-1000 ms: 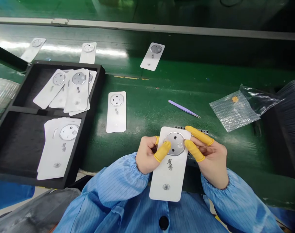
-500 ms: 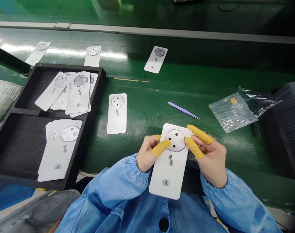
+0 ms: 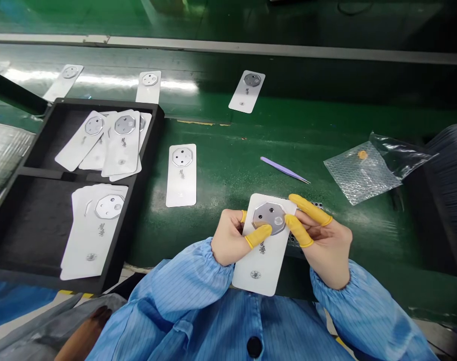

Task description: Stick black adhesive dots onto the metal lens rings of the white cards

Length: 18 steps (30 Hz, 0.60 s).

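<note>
White phone cover lies gripped between both hands, long axis roughly twelve to six. Left hand holds its nine o'clock edge, right hand its three o'clock edge.

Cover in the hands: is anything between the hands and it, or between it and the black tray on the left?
Nothing: the left hand and right hand grip the cover directly, wearing yellow cots. Toward the tray, one loose cover lies flat on the green mat, just right of the tray's wall.
</note>
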Tool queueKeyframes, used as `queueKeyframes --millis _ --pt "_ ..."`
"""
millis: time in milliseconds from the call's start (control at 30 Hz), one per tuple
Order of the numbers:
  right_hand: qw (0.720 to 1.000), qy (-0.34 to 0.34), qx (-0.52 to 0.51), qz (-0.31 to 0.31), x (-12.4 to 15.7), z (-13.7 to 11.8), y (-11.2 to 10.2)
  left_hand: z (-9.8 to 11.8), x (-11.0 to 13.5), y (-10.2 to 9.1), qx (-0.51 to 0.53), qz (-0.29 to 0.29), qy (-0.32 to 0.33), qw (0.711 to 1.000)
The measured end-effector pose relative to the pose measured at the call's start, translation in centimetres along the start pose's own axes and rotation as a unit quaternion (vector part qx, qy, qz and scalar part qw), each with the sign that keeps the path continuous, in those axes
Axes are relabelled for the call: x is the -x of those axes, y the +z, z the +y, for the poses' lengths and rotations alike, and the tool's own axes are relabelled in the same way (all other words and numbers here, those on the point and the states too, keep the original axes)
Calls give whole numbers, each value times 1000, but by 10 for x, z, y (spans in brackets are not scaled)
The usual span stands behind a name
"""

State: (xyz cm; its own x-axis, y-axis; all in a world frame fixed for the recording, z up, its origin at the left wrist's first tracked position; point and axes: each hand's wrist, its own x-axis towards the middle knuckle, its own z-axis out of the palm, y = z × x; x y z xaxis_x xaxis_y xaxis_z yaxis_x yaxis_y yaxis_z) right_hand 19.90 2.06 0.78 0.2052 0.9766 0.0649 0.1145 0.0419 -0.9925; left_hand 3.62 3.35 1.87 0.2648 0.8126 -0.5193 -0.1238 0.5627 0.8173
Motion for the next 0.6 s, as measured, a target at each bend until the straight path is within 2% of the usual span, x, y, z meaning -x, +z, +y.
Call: queueKeyframes --millis 133,200,267,333,500,600 --pt "999 31 -16 0 -2 -1 1 1 -1 0 31 8 -21 999" --pt "999 48 -22 -4 -4 -3 0 5 -3 -1 80 -32 -62 994" --pt "999 45 -25 1 -5 -6 -2 10 -5 -5 134 -87 -112 981" --pt "999 34 -32 3 -5 -9 -5 15 -6 -8 162 -117 -143 969" --pt "999 6 -31 12 0 -12 -8 22 -4 -9 174 -94 -137 971" --pt "1000 -11 -18 22 3 -13 -8 29 0 -7 177 -103 -137 969"
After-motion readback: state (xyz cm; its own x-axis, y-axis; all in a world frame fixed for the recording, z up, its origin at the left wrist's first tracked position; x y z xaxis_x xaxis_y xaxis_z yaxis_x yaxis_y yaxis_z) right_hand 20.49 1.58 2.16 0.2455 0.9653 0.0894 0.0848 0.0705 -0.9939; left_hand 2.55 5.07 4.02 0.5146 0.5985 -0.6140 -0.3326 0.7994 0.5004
